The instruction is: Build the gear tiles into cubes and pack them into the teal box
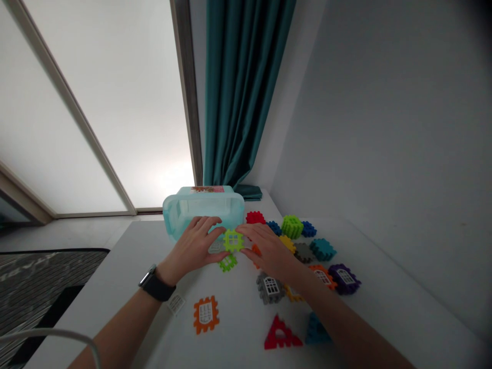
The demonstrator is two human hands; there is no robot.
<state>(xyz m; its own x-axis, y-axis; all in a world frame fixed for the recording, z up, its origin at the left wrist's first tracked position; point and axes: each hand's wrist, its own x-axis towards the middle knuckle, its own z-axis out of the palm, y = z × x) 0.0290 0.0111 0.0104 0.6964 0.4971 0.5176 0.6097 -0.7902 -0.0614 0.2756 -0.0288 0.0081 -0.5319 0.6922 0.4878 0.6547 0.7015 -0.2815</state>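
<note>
Tile (pixel 233 248), lime green, is just in front of the pale-blue bin (pixel 166 211), pinched along its right side by the right hand (pixel 269 251); whether the left hand (pixel 196 245) grips too cannot be told. Light rim holds should keep it steady.

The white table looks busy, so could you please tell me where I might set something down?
Bare patches of the white table lie between the lone orange piece and red triangle, left of the left forearm, and between the purple piece and wall. It is crowded around the right hand, among coloured blocks.
</note>
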